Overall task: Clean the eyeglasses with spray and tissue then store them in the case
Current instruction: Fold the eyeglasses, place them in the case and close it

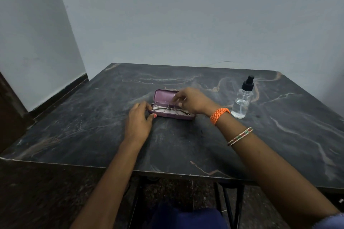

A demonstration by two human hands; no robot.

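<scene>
1. Eyeglasses (168, 107) sit in the open purple case (172, 114), lenses propped up against the lower tray, thin metal frame, one temple stretched toward the right end of the case. From my remote seat I see them resting in the tray, not lifted clear.
2. Lid of the case stands raised behind the glasses, its pale lilac lining facing me. The case lies near the middle of the dark marbled table (186, 145).
3. Right hand (191, 100) reaches over the case from the right, fingers curled down at the top of the frame near the bridge; I read it as pinching the glasses, though the fingertips are small in view.
4. Left hand (139, 119) rests at the left end of the case, thumb and fingertips touching the case edge by the hinge of the frame, fingers bent around that corner.
5. An orange woven band (219, 115) circles the right wrist, and a thin beaded bangle (240, 136) sits further up the forearm.
6. Clear spray bottle (242, 100) with a black pump stands upright to the right of the case, well apart from it.
7. Pale wall (186, 15) rises behind the table.
</scene>
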